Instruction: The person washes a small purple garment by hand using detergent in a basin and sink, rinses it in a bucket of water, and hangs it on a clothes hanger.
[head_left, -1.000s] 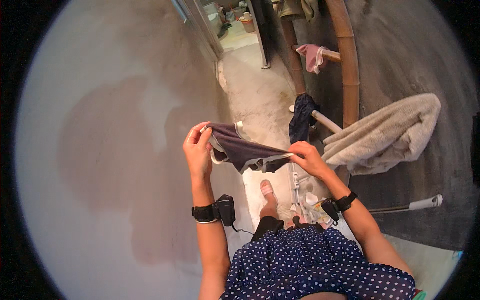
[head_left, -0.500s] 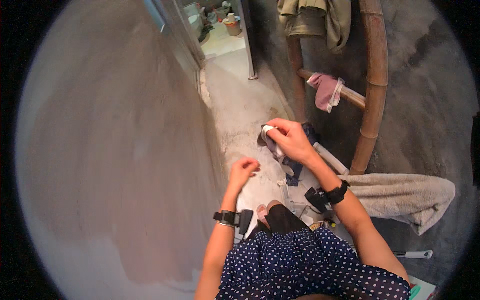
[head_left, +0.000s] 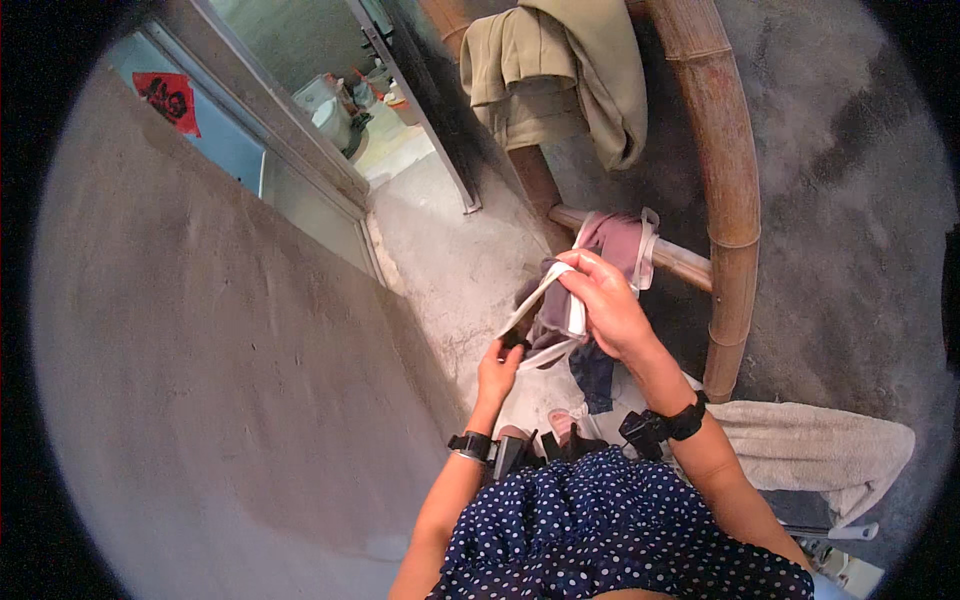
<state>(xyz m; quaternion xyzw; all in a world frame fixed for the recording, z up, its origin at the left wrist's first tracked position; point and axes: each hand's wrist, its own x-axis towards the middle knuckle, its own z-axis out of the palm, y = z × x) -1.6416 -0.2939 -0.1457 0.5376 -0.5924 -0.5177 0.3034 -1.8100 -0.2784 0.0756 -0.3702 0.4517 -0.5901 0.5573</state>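
My right hand (head_left: 614,308) grips a small mauve garment with white trim (head_left: 553,312) in front of me, holding its right side between thumb and fingers. My left hand (head_left: 496,375) pinches the white edge on its lower left, so the garment is spread between both hands. Just beyond my right hand, a pink garment with white trim (head_left: 622,238) hangs over a bamboo rung (head_left: 684,266). Dark blue cloth (head_left: 594,378) hangs partly hidden below my right hand.
A curved bamboo post (head_left: 722,150) rises on the right. A khaki garment (head_left: 530,70) hangs at the top, a beige towel (head_left: 810,445) at lower right. A grey wall (head_left: 230,350) borders the left. Ahead, the concrete floor (head_left: 425,225) leads to a doorway.
My left hand has come up to the garment and taken its edge. The garment, bunched in my right hand before, is now spread wider. The view has turned and moved nearer the rack.
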